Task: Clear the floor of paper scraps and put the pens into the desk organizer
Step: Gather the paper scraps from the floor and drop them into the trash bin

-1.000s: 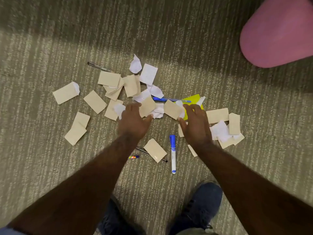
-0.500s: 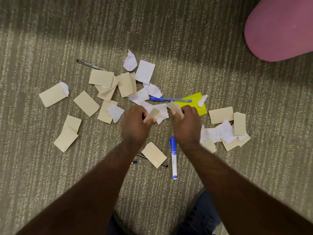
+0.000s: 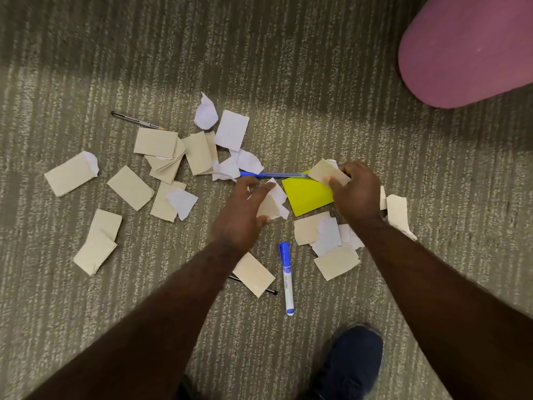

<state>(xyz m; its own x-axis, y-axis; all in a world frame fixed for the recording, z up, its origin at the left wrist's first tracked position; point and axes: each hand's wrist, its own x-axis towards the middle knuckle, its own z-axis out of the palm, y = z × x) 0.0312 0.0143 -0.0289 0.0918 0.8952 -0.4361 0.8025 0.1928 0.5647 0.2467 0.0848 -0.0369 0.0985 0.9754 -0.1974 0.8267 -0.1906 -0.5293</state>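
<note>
Several tan and white paper scraps [image 3: 130, 187] lie scattered over the striped carpet. My left hand [image 3: 240, 215] grips a small bunch of tan and white scraps [image 3: 272, 203] at the centre. My right hand [image 3: 357, 192] pinches a tan scrap [image 3: 326, 172] above a yellow sheet [image 3: 307, 194]. A blue pen [image 3: 274, 174] lies between the hands' far side, partly under the scraps. A white marker with a blue cap [image 3: 287, 277] lies near my arms. A black pen [image 3: 135, 120] rests at the far left. Another dark pen [image 3: 271, 291] is mostly hidden under a tan scrap [image 3: 253, 274].
A pink rounded cushion or seat [image 3: 467, 47] fills the far right corner. My dark blue shoe [image 3: 350, 362] stands at the near edge. More scraps [image 3: 336, 246] pile under my right forearm.
My right hand moved right and away with a tan scrap, uncovering the yellow sheet. My left hand shifted slightly right with its scraps. The view drifted a little.
</note>
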